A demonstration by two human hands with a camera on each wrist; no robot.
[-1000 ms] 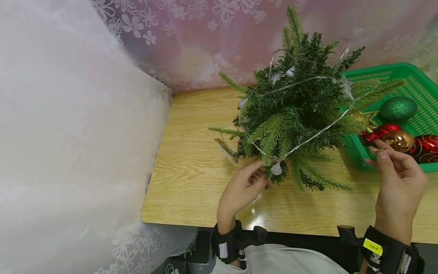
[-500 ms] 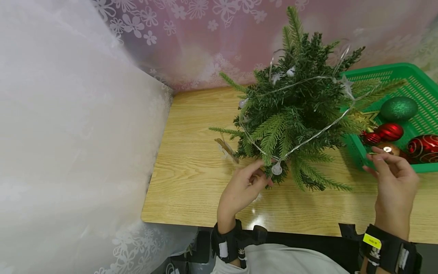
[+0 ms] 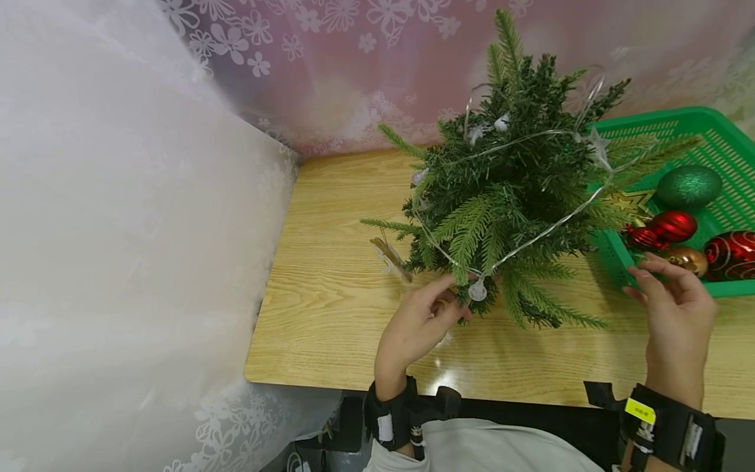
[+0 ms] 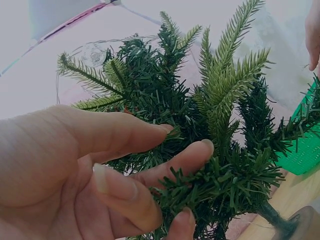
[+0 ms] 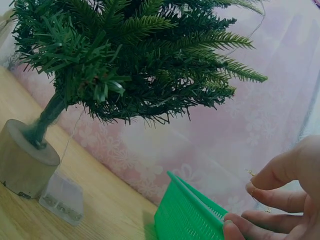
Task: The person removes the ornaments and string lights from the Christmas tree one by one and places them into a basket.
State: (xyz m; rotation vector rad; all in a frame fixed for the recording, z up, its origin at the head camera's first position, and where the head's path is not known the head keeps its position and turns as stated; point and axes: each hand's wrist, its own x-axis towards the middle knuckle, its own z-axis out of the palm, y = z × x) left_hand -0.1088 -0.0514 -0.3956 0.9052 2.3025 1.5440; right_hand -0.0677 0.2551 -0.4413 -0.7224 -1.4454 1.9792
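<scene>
An artificial Christmas tree (image 3: 501,196) stands on the table, with a clear light string (image 3: 548,229) wound round it. My left hand (image 3: 415,328) is at its lower front, fingers curled round a dark green branch (image 4: 220,185). In the left wrist view the thumb and fingers lie on both sides of that branch. My right hand (image 3: 678,308) is at the green basket's near left corner, pinching a thin gold cord (image 5: 251,173) between thumb and fingertip. Just beyond these fingers a gold bauble (image 3: 687,259) lies in the basket, partly hidden. Whether the cord joins it, I cannot tell.
The green basket (image 3: 613,262) also holds red baubles (image 3: 674,226), a green glitter ball (image 3: 689,186), a red swirl ornament (image 3: 731,254) and a gold star (image 3: 628,202). A flat ornament (image 3: 390,259) hangs left of the tree. A clear battery box (image 5: 62,200) sits beside the round wooden base (image 5: 27,160).
My right hand has moved slightly left and toward me. The gold bauble, which stood higher over the red ones, now lies lower beside them. My left hand has stayed on the branch.
</scene>
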